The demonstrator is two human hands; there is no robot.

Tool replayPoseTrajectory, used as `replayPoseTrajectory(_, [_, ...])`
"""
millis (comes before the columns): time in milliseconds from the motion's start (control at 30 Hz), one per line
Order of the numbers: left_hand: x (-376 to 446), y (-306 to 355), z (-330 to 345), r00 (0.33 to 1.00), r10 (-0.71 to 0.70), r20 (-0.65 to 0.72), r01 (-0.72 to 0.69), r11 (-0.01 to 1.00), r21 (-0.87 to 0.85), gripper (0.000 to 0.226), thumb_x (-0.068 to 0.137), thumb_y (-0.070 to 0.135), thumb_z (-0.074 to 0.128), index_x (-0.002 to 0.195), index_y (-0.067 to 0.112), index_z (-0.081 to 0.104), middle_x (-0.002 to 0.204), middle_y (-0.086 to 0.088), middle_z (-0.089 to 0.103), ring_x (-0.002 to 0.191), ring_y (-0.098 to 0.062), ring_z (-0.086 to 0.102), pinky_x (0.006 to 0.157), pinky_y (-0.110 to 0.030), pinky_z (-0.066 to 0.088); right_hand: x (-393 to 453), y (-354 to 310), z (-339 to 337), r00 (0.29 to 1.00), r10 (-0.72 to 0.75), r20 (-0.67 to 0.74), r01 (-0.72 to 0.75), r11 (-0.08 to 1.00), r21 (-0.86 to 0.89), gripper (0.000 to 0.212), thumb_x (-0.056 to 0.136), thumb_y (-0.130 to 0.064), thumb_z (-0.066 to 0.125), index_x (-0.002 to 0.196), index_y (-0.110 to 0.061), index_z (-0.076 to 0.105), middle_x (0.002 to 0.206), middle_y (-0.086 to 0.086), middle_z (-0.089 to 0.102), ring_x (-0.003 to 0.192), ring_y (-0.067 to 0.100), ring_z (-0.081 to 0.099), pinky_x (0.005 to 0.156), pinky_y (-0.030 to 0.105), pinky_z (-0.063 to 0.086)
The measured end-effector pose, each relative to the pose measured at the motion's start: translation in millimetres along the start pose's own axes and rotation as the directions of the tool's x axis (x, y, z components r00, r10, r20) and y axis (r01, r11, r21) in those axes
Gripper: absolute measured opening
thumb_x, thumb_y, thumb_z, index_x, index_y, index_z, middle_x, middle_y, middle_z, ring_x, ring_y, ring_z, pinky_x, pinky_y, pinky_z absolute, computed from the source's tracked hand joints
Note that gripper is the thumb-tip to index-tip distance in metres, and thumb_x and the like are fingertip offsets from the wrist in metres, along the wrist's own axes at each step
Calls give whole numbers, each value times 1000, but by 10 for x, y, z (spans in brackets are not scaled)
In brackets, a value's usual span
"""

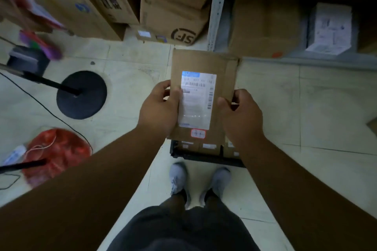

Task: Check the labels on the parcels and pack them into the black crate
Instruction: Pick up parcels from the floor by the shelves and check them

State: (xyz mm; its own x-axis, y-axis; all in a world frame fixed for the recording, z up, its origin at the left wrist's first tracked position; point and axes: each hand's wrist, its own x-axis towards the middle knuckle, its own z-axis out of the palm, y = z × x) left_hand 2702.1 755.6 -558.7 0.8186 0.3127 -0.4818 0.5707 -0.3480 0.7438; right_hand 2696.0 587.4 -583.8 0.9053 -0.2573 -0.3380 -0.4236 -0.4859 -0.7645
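I hold a flat brown cardboard parcel (220, 67) up in front of me, face toward the camera. A white shipping label (196, 100) with barcodes covers its middle, and a small red-edged sticker (198, 133) sits below it. My left hand (158, 108) grips the parcel's left edge, thumb on the label. My right hand (240, 116) grips its right edge. Directly beneath, on the floor by my feet, stands the black crate (206, 158), mostly hidden by the parcel; several labelled brown parcels (209, 145) show inside it.
Stacked cardboard boxes (173, 6) stand against the back. A metal shelf (295, 55) at right holds a brown box and a white parcel (328, 28). On the tiled floor at left are a round black stand base (81, 94), a cable and a red mesh bag (55, 155).
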Motion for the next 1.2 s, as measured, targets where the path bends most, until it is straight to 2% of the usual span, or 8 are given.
replayPoseTrajectory(167, [569,-1064,560,994,-110,9,110,993,33,27,97,37,53,123,30,55,101,15,62,86,-4,63,60,-16,49,383,930,831,998,55,-1,-55,986,-160,12,99,-31,53,96,-19,54,88,-4,60,69,6,54,56,16,38])
replayPoseTrajectory(300, [944,-2014,1022,984,-154,86,138,976,167,24,98,22,51,121,28,51,90,20,55,91,-13,59,61,-18,45,601,1827,1480,986,160,45,-146,964,-222,12,99,-27,52,100,-15,55,89,1,61,75,12,60,64,25,52])
replayPoseTrajectory(467, [1305,-2964,1548,983,-125,138,87,964,252,43,95,16,56,134,24,41,112,12,56,78,-6,57,49,-8,42,762,2726,2126,976,189,106,-157,954,-255,8,100,-26,51,96,-19,49,78,-10,52,70,4,53,58,18,41])
replayPoseTrajectory(533, [1430,-3305,1724,978,-66,197,-4,941,338,45,92,16,59,132,25,41,119,7,56,90,-10,61,58,-11,52,870,3015,2318,972,207,115,-172,950,-262,5,100,-26,51,98,-23,49,78,-13,51,70,3,53,62,18,45])
replayPoseTrajectory(600, [1558,-3590,1857,962,-56,266,-68,897,437,53,91,19,61,139,25,37,133,-3,50,114,-23,57,80,-32,60,973,3260,2489,959,258,115,-221,939,-264,5,98,-27,53,98,-23,50,81,-9,55,78,12,61,70,28,55])
replayPoseTrajectory(800, [1900,-3961,2128,923,-80,377,-202,734,649,59,89,15,60,144,13,38,158,-8,13,139,-37,28,102,-46,50,1231,3686,2892,956,254,149,-197,929,-314,8,98,-12,51,99,-17,57,94,0,60,90,18,59,77,30,51])
replayPoseTrajectory(1000, [1962,-4005,2242,909,-102,404,-260,616,743,58,91,16,53,147,14,38,161,-11,9,147,-36,14,112,-48,38,1397,3695,3161,924,331,191,-203,849,-489,28,97,-4,50,125,-5,52,121,15,61,111,29,60,92,35,49])
replayPoseTrajectory(1200, [1965,-3938,2230,892,-150,426,-314,474,823,62,90,20,56,148,17,33,159,-11,16,144,-35,22,109,-49,39,1548,3682,3098,886,369,281,-150,801,-580,32,96,-11,47,127,-8,54,124,13,60,114,31,59,61,27,37])
